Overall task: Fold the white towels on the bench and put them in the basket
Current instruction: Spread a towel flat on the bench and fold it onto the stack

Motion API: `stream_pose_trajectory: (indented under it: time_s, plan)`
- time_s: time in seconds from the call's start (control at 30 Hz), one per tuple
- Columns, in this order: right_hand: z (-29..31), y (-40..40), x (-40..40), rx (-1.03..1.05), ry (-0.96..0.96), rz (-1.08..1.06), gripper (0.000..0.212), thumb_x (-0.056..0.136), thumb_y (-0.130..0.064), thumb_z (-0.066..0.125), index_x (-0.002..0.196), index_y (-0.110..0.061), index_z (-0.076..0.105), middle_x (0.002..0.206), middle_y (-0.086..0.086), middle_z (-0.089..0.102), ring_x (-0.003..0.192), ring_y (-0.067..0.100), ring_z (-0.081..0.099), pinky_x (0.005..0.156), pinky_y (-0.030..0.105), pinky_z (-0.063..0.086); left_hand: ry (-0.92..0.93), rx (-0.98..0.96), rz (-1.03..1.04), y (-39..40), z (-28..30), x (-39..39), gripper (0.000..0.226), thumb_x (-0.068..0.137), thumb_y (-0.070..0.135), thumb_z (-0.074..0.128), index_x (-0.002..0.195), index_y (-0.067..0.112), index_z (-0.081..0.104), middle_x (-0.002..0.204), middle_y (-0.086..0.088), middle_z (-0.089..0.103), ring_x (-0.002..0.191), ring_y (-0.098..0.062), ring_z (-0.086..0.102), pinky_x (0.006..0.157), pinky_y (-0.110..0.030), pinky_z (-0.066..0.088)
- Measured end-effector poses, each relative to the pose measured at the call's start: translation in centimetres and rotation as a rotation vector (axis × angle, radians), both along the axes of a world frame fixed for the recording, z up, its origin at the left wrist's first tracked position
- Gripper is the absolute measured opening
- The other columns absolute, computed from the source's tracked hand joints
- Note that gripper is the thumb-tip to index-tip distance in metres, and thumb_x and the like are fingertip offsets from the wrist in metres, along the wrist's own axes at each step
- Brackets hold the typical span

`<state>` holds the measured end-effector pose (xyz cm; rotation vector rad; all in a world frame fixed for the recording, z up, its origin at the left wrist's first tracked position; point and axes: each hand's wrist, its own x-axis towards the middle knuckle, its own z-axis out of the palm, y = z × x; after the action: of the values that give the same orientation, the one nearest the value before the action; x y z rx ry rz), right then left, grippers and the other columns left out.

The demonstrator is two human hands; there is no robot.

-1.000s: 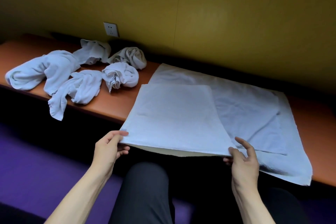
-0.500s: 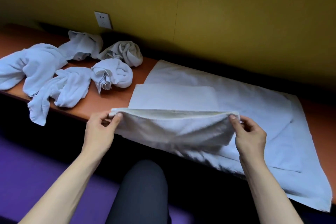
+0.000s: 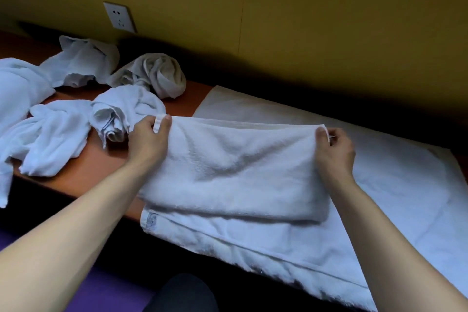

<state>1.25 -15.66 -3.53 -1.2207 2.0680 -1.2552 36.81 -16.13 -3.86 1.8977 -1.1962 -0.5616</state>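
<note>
A white towel (image 3: 235, 170) lies half folded on the orange bench (image 3: 93, 175), its near half carried over toward the wall. My left hand (image 3: 149, 142) pinches the folded edge's left corner and my right hand (image 3: 334, 149) pinches its right corner. Under it a larger white towel (image 3: 395, 200) is spread flat, and its near edge hangs over the bench front. Several crumpled white towels (image 3: 58, 134) lie in a heap on the bench to the left. No basket is in view.
A yellow wall with a white power socket (image 3: 119, 18) runs right behind the bench. Purple floor (image 3: 106, 294) and my dark-clothed knee (image 3: 182, 294) show below the bench's front edge.
Both hands lifted the near edge of the top towel and carried it forward over the towel toward the wall, folding it in half. The camera moved closer to the bench.
</note>
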Motion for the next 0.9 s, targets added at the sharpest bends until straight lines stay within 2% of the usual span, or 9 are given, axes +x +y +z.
stream_pose_trajectory:
  time_s: [0.17,0.3,0.37,0.47,0.57,0.67,0.77,0.83,0.9]
  plan:
    - [-2.0,-0.8,-0.1,0.126,0.078,0.002,0.027,0.103,-0.041,0.051,0.106,-0.015,0.06,0.095,0.003,0.063,0.08,0.018,0.055,0.06,0.026,0.036,-0.138,0.066,-0.021,-1.1,-2.3,-0.8,0.037,0.101,0.042,0.052,0.118,0.009,0.055,0.117,-0.014,0.063,0.113,-0.037,0.055,0.09,-0.044,0.042]
    - [-1.4,1.6,-0.6,0.175,0.059,0.002,0.029,0.101,-0.048,0.049,0.109,-0.021,0.056,0.094,-0.002,0.062,0.076,0.004,0.052,0.058,0.023,0.036,-0.568,-0.147,-0.211,2.6,-2.4,-2.8,0.038,0.102,0.034,0.05,0.132,0.013,0.054,0.132,-0.014,0.055,0.119,-0.036,0.052,0.097,-0.05,0.04]
    - [-1.1,3.9,-0.9,0.23,0.076,0.032,0.029,0.1,-0.049,0.05,0.109,-0.022,0.055,0.095,-0.004,0.062,0.079,0.009,0.054,0.061,0.027,0.038,-0.642,-0.19,-0.359,5.5,-3.0,-3.9,0.04,0.101,0.036,0.045,0.134,0.016,0.058,0.139,-0.012,0.055,0.123,-0.034,0.052,0.1,-0.049,0.04]
    - [-1.5,7.6,-1.2,0.338,0.084,0.069,0.03,0.097,-0.051,0.053,0.107,-0.023,0.058,0.097,-0.003,0.062,0.093,0.023,0.055,0.077,0.035,0.043,-0.733,-0.042,-0.509,9.0,-5.1,-4.5,0.049,0.102,0.047,0.035,0.144,0.029,0.053,0.153,-0.008,0.046,0.139,-0.034,0.043,0.112,-0.048,0.032]
    - [-1.8,9.6,-1.1,0.417,0.036,0.084,0.032,0.095,-0.052,0.057,0.105,-0.021,0.062,0.1,0.001,0.064,0.097,0.027,0.059,0.081,0.037,0.044,-0.764,0.095,-0.566,9.9,-6.7,-4.5,0.056,0.103,0.055,0.024,0.155,0.038,0.036,0.164,-0.002,0.031,0.15,-0.031,0.03,0.12,-0.045,0.018]
    - [-1.1,9.7,-0.7,0.447,-0.253,0.089,0.028,0.09,-0.042,0.07,0.094,-0.014,0.07,0.094,0.01,0.074,0.087,0.036,0.071,0.068,0.038,0.052,-0.734,0.149,-0.579,9.5,-6.2,-4.8,0.057,0.102,0.057,0.021,0.156,0.041,0.03,0.166,0.0,0.027,0.152,-0.029,0.025,0.121,-0.043,0.014]
    - [0.5,9.1,0.3,0.357,-0.401,0.05,0.017,0.088,-0.028,0.074,0.095,-0.013,0.073,0.092,0.01,0.075,0.083,0.034,0.07,0.069,0.045,0.056,-0.711,0.173,-0.597,9.7,-5.2,-4.5,0.06,0.1,0.059,0.015,0.157,0.043,0.025,0.168,0.002,0.021,0.155,-0.027,0.018,0.122,-0.041,0.006]
    - [2.3,8.6,2.0,0.238,-0.36,0.083,0.011,0.092,-0.022,0.069,0.089,-0.012,0.071,0.077,0.008,0.067,0.068,0.027,0.057,0.058,0.035,0.046,-0.694,0.181,-0.521,10.4,-4.6,-3.5,0.059,0.1,0.057,0.021,0.155,0.04,0.032,0.165,-0.003,0.028,0.152,-0.03,0.024,0.122,-0.046,0.012]
    - [4.0,7.8,4.4,0.148,-0.296,0.136,0.011,0.092,-0.017,0.066,0.083,-0.011,0.069,0.065,0.006,0.057,0.06,0.024,0.049,0.05,0.027,0.041,-0.661,0.19,-0.367,11.3,-4.4,-2.0,0.057,0.098,0.051,0.032,0.15,0.031,0.045,0.158,-0.011,0.04,0.142,-0.037,0.038,0.116,-0.053,0.028]
